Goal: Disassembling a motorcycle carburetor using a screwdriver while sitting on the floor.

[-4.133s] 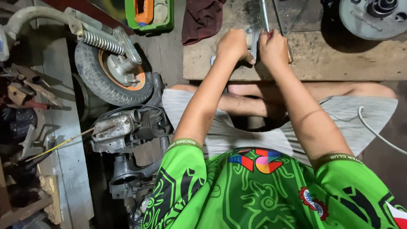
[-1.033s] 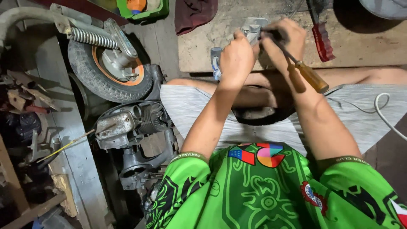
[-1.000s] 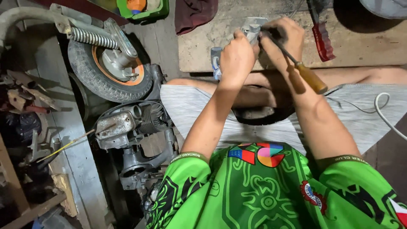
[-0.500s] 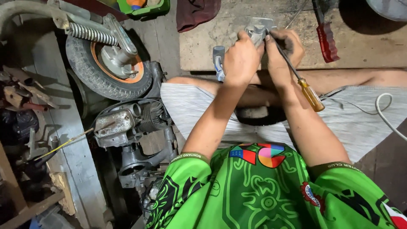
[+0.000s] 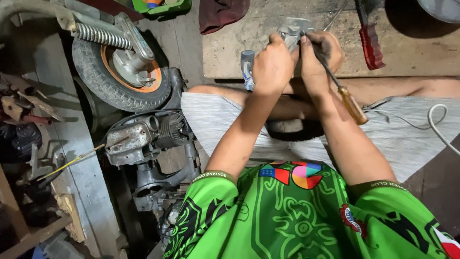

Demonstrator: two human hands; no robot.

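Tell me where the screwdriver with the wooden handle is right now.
In the head view, the screwdriver is in the right hand, right of centre near the top. Its tip points up at the grey metal part gripped by the left hand.

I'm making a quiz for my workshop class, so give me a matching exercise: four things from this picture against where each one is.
Things:
1 screwdriver
2 metal part
3 wheel
4 red tool

Places:
A lying on the board, far right
B on the floor, far left
C in the right hand
D under the left hand

Pairs: 1-C, 2-D, 3-B, 4-A
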